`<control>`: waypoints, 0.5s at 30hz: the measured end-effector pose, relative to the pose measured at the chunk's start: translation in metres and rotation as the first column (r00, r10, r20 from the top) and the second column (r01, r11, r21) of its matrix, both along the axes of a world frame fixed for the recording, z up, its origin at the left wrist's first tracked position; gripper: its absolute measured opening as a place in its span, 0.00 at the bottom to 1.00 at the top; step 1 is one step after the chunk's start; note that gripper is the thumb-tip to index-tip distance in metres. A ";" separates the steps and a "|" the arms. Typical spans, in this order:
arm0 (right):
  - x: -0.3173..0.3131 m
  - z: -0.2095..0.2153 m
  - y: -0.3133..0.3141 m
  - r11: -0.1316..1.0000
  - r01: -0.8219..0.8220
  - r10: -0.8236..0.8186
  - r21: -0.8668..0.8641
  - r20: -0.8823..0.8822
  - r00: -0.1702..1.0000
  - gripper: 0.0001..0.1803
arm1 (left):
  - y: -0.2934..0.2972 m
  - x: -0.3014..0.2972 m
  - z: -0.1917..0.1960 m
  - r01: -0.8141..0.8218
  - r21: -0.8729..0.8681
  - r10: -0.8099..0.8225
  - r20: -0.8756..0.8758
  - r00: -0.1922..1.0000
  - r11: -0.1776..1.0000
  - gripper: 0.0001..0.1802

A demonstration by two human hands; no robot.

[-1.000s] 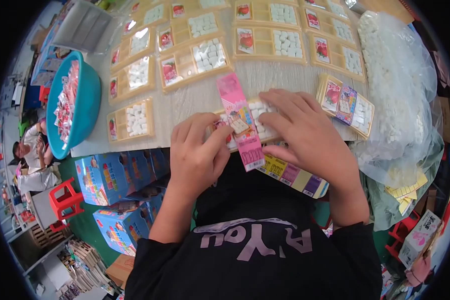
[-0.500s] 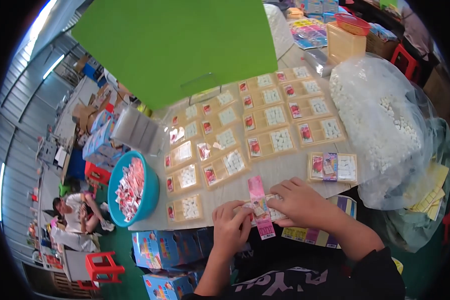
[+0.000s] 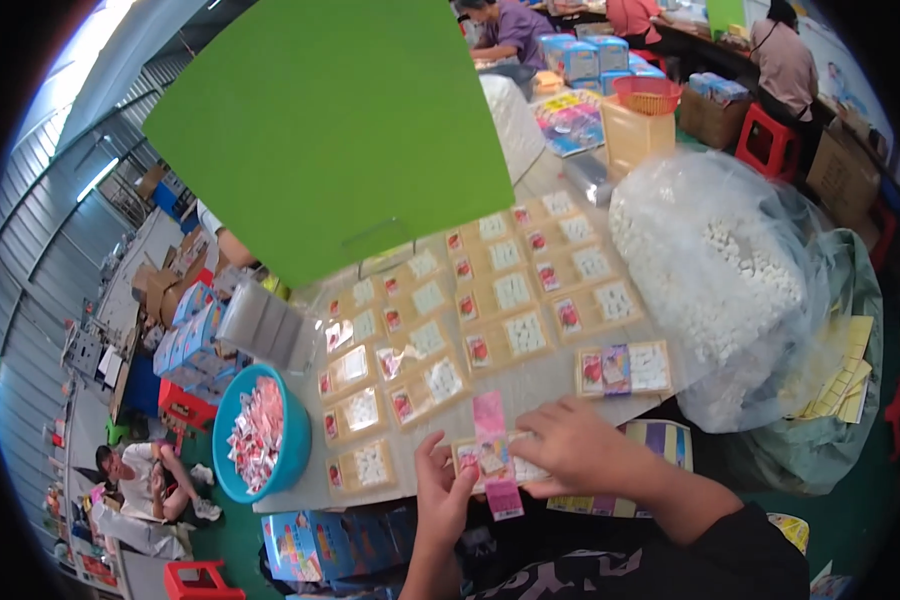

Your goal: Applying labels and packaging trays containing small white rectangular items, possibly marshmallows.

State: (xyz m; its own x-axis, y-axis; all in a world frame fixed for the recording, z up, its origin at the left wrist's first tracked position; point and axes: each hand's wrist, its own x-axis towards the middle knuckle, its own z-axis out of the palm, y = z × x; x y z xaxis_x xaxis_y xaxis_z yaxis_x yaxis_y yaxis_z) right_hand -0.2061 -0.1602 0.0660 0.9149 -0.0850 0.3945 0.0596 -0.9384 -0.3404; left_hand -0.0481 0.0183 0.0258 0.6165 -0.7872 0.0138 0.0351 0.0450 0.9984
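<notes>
My view has lifted in the last second: where my hands filled the middle of the picture, they now sit low at the near edge of the table, and the far rows of trays and a big green board (image 3: 330,130) have come into sight; the hands themselves have barely shifted, so I judge the fitting work is going on unbroken. My left hand (image 3: 442,495) pinches the left end of a small tan card tray with white pellets under clear plastic (image 3: 495,458), fingers closed on its edge, while my right hand (image 3: 585,452) lies over its right end, gripping it from above. A narrow pink paper strip (image 3: 494,455) crosses the tray; its long axis runs away from me and toward me, one end pointing at the rows of finished tan trays (image 3: 490,320), the other hanging off toward my chest. The tray's own long side runs left to right. A teal round basin of pink-and-white packets (image 3: 288,455) sits to my left, a clear plastic sack of white pellets (image 3: 710,260) to my right.
</notes>
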 end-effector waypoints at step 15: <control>-0.024 0.012 0.002 0.908 0.178 -0.259 0.380 0.172 0.950 0.23 | -0.003 -0.025 0.020 0.232 0.105 -0.233 -0.002 0.972 0.967 0.31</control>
State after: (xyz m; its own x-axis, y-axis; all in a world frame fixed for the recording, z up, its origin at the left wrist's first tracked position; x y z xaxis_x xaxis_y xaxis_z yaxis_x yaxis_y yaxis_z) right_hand -0.2303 -0.1578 0.0782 0.7539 -0.4443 0.4839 -0.0238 -0.7546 -0.6557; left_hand -0.0726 0.0153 0.0458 0.4167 -0.9063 -0.0703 0.0219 -0.0673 0.9975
